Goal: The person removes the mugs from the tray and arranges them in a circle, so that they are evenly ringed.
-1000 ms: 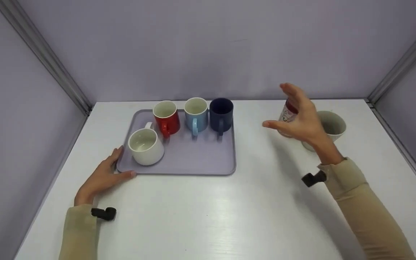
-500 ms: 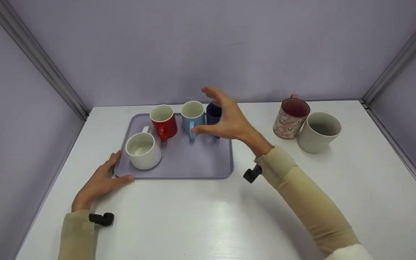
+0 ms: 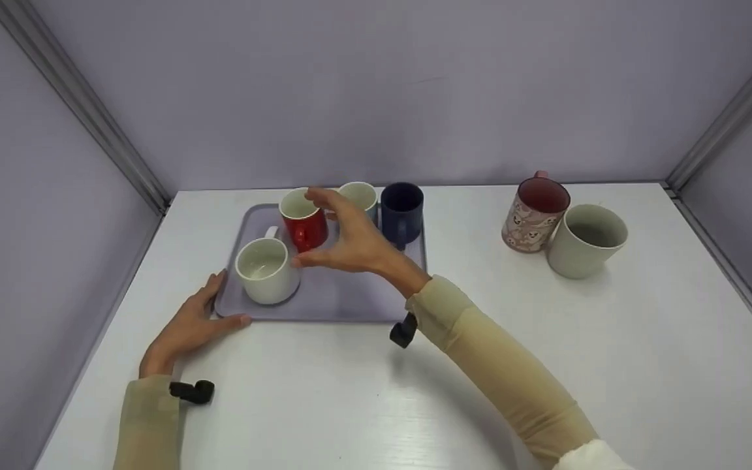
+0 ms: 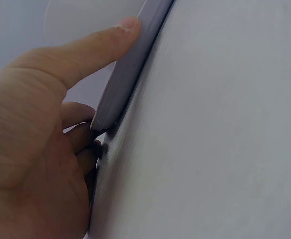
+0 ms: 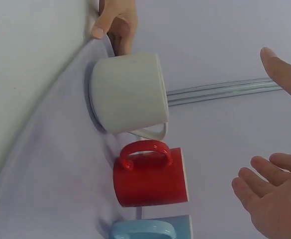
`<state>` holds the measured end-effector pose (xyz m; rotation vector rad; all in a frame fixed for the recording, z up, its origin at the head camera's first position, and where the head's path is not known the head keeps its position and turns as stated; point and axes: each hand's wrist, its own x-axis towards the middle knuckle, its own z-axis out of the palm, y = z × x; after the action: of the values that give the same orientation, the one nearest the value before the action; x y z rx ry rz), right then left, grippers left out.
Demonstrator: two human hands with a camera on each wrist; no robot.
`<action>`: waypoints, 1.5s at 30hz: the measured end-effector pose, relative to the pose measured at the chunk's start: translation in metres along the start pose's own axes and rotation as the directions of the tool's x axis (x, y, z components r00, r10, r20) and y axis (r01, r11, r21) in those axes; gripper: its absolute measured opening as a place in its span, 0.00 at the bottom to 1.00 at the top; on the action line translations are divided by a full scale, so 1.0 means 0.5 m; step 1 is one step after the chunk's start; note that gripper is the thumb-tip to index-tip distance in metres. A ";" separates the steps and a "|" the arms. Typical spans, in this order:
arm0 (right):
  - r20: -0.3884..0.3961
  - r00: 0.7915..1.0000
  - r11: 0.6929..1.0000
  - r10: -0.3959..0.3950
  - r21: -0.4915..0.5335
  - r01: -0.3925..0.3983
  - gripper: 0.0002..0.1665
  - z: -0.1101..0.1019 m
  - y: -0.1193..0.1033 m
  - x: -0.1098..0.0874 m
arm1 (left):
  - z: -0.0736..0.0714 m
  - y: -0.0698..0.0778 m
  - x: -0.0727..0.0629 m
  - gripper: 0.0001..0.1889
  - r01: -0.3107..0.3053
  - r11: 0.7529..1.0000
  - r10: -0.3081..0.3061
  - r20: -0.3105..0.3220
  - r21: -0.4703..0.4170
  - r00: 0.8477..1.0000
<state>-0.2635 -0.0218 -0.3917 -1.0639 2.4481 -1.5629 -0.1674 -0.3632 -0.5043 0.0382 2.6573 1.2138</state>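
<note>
My left hand (image 3: 187, 326) holds the front left corner of a lavender tray (image 3: 350, 300), thumb along the front edge and fingers at the left side. In the left wrist view the thumb touches the tray rim (image 4: 128, 69). My right hand (image 3: 356, 245) hovers above the tray with thumb and fingers spread apart, holding nothing. It partly hides the light blue mug (image 3: 360, 192). A wide white mug (image 3: 270, 277) stands nearest its thumb. Behind that is a red mug (image 3: 309, 230), and a navy mug (image 3: 402, 215) stands at the tray's back right.
Right of the tray, a pink patterned mug (image 3: 527, 225) and a large off-white mug (image 3: 578, 251) stand close together on the white table (image 3: 324, 398). Pale panels (image 3: 376, 98) enclose the table at the back and sides.
My right hand has moved left from beside the pink patterned and off-white mugs to over the tray, staying spread. My left hand remains at the tray corner. The mugs have kept their places.
</note>
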 end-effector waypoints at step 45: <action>-0.084 0.972 0.975 0.220 -0.017 -0.222 0.53 0.250 0.076 -0.004 | 0.003 -0.006 -0.009 0.61 -0.020 1.000 0.020 -0.004 -0.024 1.000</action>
<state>-0.2336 -0.1087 -0.4845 -0.7132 2.5421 -1.5364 -0.1623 -0.3648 -0.5066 0.0587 2.6508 1.2530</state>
